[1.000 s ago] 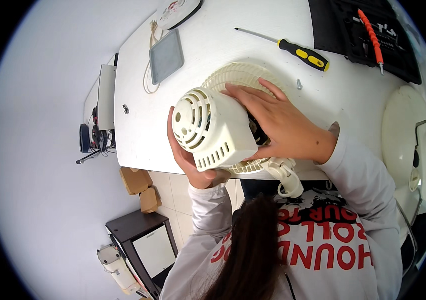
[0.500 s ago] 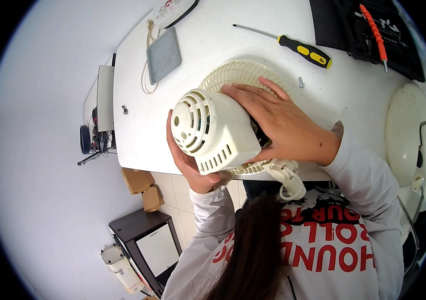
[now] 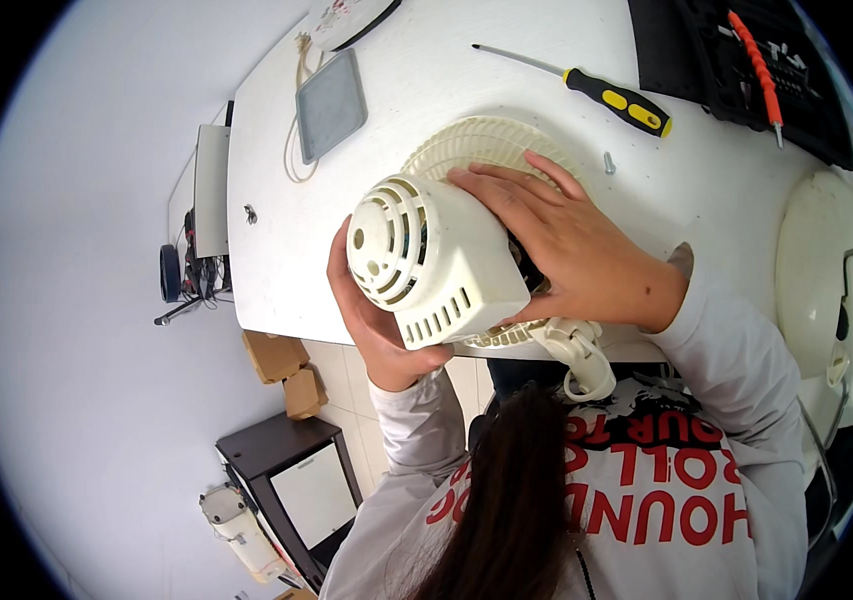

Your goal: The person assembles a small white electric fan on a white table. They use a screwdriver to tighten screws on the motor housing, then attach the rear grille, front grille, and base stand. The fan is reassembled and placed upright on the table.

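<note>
Both hands: left hand cups, right hand clasps
Motor cover: in both grips, hold square, support evenly

Left hand curved, thumb rightward; right hand back upward, fingers parted

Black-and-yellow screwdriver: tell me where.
The screwdriver lies toward the head view's upper right, on the white table, near the black tool case.

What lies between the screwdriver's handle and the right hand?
In the head view, a small metal fastener lies on the white table between the screwdriver's handle and right hand.
</note>
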`<state>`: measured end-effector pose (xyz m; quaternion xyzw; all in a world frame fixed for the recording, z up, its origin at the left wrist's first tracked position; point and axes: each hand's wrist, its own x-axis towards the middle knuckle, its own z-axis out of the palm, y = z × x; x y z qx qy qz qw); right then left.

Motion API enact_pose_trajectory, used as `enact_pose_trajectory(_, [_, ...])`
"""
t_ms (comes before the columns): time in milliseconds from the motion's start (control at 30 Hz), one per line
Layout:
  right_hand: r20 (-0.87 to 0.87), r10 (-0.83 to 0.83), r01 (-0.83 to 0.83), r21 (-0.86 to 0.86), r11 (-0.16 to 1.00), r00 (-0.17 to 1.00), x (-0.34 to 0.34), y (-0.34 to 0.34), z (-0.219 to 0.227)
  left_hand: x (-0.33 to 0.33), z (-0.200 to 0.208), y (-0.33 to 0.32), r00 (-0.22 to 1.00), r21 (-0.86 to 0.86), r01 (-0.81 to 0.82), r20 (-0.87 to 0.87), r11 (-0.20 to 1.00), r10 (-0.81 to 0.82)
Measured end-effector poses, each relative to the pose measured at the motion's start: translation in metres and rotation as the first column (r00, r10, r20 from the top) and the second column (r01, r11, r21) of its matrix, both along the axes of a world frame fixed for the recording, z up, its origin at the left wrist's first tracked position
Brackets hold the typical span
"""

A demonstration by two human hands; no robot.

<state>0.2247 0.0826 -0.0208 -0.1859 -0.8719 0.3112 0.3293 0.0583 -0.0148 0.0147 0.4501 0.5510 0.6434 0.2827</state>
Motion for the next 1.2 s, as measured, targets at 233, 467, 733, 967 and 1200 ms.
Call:
enact_pose_trajectory(233, [-0.007, -0.006, 0.007, 0.031, 0.999, 1.000, -0.001, 0.001, 0.000, 0.004, 0.000, -0.003, 0.997, 0.000, 0.002, 0.075, 1.000, -0.002])
enact_pose_trajectory(467, [0.016, 0.015, -0.015, -0.039, 0.999, 1.000, 0.001, 0.001, -0.001, 0.008, 0.000, -0.005, 0.998, -0.002, -0.020, 0.054, 1.000, 0.020])
enact_pose_trajectory(733, [-0.007, 0.000, 0.000, -0.005, 1.000, 1.000, -0.001, 0.000, 0.000, 0.012, -0.004, -0.008, 0.998, 0.014, -0.059, 0.035, 0.998, 0.059])
enact_pose_trajectory(967, [-0.010, -0.001, 0.001, -0.013, 1.000, 1.000, -0.001, -0.001, 0.000, 0.012, -0.005, -0.009, 0.998, 0.014, -0.044, 0.045, 0.999, 0.044])
enact_pose_trajectory(1200, [-0.031, 0.009, -0.009, -0.021, 1.000, 0.999, -0.001, -0.001, 0.002, 0.011, -0.008, -0.008, 0.998, 0.037, -0.058, 0.006, 0.998, 0.058])
